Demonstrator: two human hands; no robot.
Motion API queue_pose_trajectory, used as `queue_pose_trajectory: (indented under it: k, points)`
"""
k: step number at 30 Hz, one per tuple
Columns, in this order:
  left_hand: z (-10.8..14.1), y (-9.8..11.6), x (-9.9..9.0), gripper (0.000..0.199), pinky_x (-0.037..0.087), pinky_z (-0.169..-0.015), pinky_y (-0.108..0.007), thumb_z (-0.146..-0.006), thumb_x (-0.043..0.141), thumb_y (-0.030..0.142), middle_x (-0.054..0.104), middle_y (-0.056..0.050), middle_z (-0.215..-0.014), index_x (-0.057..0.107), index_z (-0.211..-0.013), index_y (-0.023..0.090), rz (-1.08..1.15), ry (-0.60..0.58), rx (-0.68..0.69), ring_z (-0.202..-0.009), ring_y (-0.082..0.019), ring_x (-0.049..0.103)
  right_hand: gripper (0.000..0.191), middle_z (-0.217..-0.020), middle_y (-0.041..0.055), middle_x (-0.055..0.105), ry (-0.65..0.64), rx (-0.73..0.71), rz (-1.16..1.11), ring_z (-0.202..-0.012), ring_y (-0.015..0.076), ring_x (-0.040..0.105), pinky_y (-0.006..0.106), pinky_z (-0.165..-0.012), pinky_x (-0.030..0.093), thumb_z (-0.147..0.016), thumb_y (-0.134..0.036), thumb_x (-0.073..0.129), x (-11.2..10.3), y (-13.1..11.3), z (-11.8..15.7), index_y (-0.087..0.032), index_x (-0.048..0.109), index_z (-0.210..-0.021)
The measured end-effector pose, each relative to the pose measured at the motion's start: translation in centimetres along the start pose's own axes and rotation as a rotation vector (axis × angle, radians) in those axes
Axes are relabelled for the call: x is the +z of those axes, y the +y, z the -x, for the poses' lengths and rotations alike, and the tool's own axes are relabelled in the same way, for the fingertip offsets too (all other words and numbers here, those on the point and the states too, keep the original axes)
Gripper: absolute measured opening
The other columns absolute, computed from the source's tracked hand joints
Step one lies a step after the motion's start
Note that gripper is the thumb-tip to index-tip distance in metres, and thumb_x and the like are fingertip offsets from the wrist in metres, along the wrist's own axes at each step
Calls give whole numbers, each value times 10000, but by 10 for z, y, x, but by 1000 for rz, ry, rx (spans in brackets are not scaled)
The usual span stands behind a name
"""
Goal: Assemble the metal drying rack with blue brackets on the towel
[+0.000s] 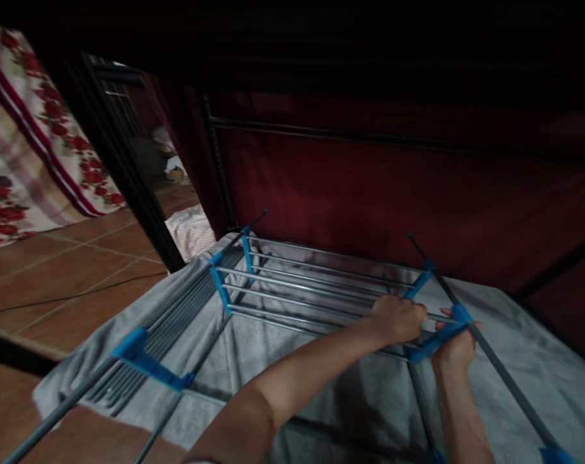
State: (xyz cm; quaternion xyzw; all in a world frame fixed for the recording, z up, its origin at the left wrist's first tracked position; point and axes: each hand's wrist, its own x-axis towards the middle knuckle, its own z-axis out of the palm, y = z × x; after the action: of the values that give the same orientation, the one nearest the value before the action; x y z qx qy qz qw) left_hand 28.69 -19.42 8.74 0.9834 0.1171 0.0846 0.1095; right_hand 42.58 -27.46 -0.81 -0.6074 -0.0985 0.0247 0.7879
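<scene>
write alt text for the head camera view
A left hand grips a thin silver metal rod and a right hand holds a blue plastic bracket beside it, on a grey tubular rack over pale grey cloth, with dark red fabric behind.

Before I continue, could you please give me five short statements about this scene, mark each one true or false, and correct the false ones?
1. The left hand is closed around a metal rod. True.
2. The right hand touches nothing. False: it holds a blue bracket.
3. Several grey rods lie side by side on the grey cloth. True.
4. The flowered cloth hangs at the right edge of the picture. False: it hangs at the left edge.
5. A dark red cloth hangs beyond both hands. True.
</scene>
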Motion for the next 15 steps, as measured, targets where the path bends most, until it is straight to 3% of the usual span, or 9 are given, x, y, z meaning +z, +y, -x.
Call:
queue_pose_trajectory:
  k: [3, 8, 11, 15]
  points:
    - [0, -2, 6, 305, 551, -735, -384, -984, 408, 325, 722, -99, -1058, 635, -1121, 174, -24, 36, 46, -947, -257, 703, 457, -829, 21, 634, -1, -17, 0, -582, 156, 493, 313, -528, 358, -795, -680, 456, 0, -1, 0, -238, 561, -852]
    - [14, -8, 12, 293, 491, -861, -383, -1002, 404, 285, 662, -111, -1100, 603, -1156, 136, -258, 305, 219, -1020, -230, 648, 301, -831, 53, 659, 34, -55, -4, -536, 177, 483, 363, -485, 329, -787, -554, 478, 2, -6, 4, -277, 591, -824]
    - [32, -18, 10, 287, 466, -895, -388, -1002, 428, 309, 648, -116, -1069, 594, -1153, 129, -371, 378, 152, -1017, -222, 634, 324, -815, 94, 663, 83, -41, -14, -525, 193, 477, 388, -474, 298, -795, -565, 448, 4, -4, 1, -285, 610, -789]
    - [48, -33, 10, 359, 493, -794, -341, -1020, 375, 409, 666, -116, -990, 595, -1088, 134, -376, 316, 21, -942, -208, 668, 352, -835, 94, 659, 77, -17, -34, -519, 183, 457, 383, -475, 299, -770, -593, 461, 3, 0, -5, -276, 615, -776]
